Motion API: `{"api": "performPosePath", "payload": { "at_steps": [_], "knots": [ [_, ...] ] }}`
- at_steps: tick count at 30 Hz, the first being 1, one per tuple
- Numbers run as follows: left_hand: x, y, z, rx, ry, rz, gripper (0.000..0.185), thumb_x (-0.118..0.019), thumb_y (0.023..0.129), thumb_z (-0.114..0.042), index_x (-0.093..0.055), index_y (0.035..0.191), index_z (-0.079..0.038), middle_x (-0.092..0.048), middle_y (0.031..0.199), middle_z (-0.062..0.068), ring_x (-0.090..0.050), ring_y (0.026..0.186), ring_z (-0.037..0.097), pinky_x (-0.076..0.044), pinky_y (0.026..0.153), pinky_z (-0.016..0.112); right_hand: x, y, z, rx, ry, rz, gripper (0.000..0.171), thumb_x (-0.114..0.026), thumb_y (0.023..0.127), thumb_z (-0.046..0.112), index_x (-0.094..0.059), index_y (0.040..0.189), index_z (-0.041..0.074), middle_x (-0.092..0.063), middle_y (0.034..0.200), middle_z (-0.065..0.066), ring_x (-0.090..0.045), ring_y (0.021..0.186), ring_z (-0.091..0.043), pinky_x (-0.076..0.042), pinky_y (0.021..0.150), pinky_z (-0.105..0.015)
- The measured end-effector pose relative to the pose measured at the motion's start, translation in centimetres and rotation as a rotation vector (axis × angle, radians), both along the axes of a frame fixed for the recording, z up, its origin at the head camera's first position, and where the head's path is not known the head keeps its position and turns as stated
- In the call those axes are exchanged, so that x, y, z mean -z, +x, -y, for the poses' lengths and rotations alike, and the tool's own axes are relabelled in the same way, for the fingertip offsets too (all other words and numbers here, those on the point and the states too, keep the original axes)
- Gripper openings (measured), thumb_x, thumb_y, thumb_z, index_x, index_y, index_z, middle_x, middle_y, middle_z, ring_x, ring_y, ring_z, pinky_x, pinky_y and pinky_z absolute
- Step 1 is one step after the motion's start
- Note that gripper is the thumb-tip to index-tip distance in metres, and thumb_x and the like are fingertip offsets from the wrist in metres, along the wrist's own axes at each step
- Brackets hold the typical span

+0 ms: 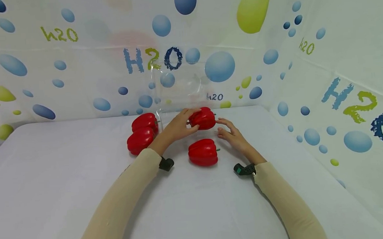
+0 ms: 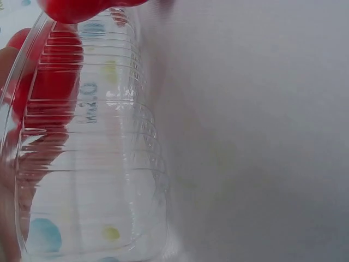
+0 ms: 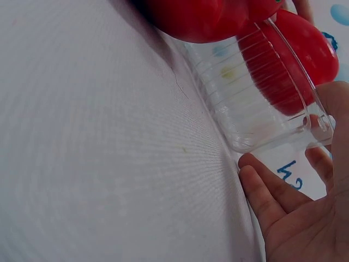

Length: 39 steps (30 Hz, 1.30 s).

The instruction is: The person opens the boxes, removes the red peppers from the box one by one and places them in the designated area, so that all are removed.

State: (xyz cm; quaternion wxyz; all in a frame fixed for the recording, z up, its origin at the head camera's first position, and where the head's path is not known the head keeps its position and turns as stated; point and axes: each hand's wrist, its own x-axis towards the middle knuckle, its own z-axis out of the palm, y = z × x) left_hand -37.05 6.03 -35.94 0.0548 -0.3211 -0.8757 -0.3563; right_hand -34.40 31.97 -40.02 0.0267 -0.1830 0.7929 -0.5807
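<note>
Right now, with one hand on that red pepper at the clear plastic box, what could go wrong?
The thin clear plastic clamshell box looks light, so it may slide or tip as the left hand lowers the glossy red bell pepper. The right hand only rests open beside it, so the box is hardly braced.

Head looks down; wrists close, perhaps sharing container [image 2: 92,164].
</note>
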Motion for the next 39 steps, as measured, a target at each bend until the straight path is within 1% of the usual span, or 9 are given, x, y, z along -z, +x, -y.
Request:
{"api": "performPosePath", "payload": {
  "at_steps": [3,8,11,15,19,24,31,35,39],
  "knots": [
    [0.1,0.1,0.2,-0.009,0.009,-0.018,0.067,-0.071,0.088,-0.019,-0.039,0.147,-0.017,-0.046,0.139,0.012,-0.051,0.119,0.026,-0.053,0.093,0.038,0.3,-0.1,0.0,0.006,0.001,-0.017,0.047,-0.048,0.103,0.021,-0.038,0.147,0.009,-0.018,0.161,-0.007,-0.046,0.129,-0.042,-0.043,0.103,-0.043],
    [0.1,0.3,0.6,-0.003,0.021,-0.051,0.068,-0.071,0.087,-0.018,-0.039,0.147,-0.015,-0.047,0.139,0.013,-0.051,0.119,0.027,-0.054,0.092,0.040,0.3,-0.1,0.0,0.010,0.006,-0.038,0.046,-0.050,0.102,0.022,-0.040,0.146,0.009,-0.019,0.160,-0.010,-0.049,0.125,-0.041,-0.046,0.101,-0.039],
    [0.1,0.5,0.7,-0.001,0.024,-0.064,0.068,-0.072,0.087,-0.017,-0.040,0.147,-0.015,-0.047,0.138,0.013,-0.051,0.119,0.026,-0.054,0.092,0.039,0.4,-0.2,0.0,0.011,0.009,-0.031,0.046,-0.049,0.103,0.022,-0.040,0.146,0.009,-0.018,0.160,-0.010,-0.049,0.124,-0.041,-0.046,0.101,-0.039],
    [0.1,0.8,0.9,0.004,0.031,-0.080,0.068,-0.072,0.087,-0.017,-0.039,0.147,-0.015,-0.047,0.138,0.013,-0.051,0.120,0.026,-0.054,0.092,0.040,0.3,-0.2,0.1,0.008,0.007,-0.010,0.047,-0.048,0.103,0.019,-0.038,0.147,0.007,-0.017,0.161,-0.010,-0.047,0.127,-0.043,-0.043,0.104,-0.043],
    [0.2,1.0,1.0,0.011,0.040,-0.097,0.068,-0.072,0.087,-0.016,-0.039,0.147,-0.014,-0.047,0.138,0.013,-0.051,0.121,0.026,-0.053,0.094,0.040,-0.7,0.5,0.3,-0.006,0.011,0.003,0.048,-0.046,0.103,0.016,-0.034,0.149,0.003,-0.014,0.161,-0.014,-0.045,0.128,-0.046,-0.040,0.105,-0.049],
    [0.3,1.3,1.2,0.018,0.062,-0.116,0.067,-0.072,0.087,-0.016,-0.040,0.146,-0.014,-0.047,0.137,0.012,-0.051,0.121,0.025,-0.053,0.094,0.039,-2.0,1.7,0.9,-0.011,0.019,-0.001,0.048,-0.046,0.103,0.014,-0.034,0.147,0.000,-0.015,0.160,-0.016,-0.046,0.126,-0.048,-0.040,0.105,-0.049],
    [0.5,1.7,1.3,0.043,0.121,-0.161,0.068,-0.074,0.085,-0.012,-0.041,0.145,-0.012,-0.047,0.136,0.012,-0.050,0.122,0.024,-0.053,0.094,0.039,0.1,-0.1,0.0,0.012,0.018,-0.031,0.048,-0.049,0.103,0.022,-0.038,0.147,0.008,-0.019,0.160,-0.007,-0.050,0.124,-0.042,-0.044,0.102,-0.042],
    [0.5,1.9,1.5,0.062,0.144,-0.183,0.068,-0.074,0.084,-0.011,-0.042,0.144,-0.010,-0.048,0.136,0.012,-0.049,0.122,0.025,-0.053,0.094,0.039,0.2,-0.1,0.0,0.018,0.020,-0.026,0.046,-0.049,0.103,0.023,-0.039,0.146,0.009,-0.020,0.160,-0.007,-0.051,0.124,-0.041,-0.046,0.101,-0.038],
    [0.5,2.2,1.9,0.059,0.142,-0.205,0.067,-0.075,0.084,-0.011,-0.043,0.143,-0.010,-0.049,0.136,0.013,-0.050,0.122,0.025,-0.053,0.094,0.040,0.2,-0.2,0.1,0.015,0.020,-0.010,0.047,-0.047,0.104,0.022,-0.037,0.148,0.010,-0.018,0.161,-0.007,-0.049,0.126,-0.042,-0.044,0.102,-0.040]
  ]
}}
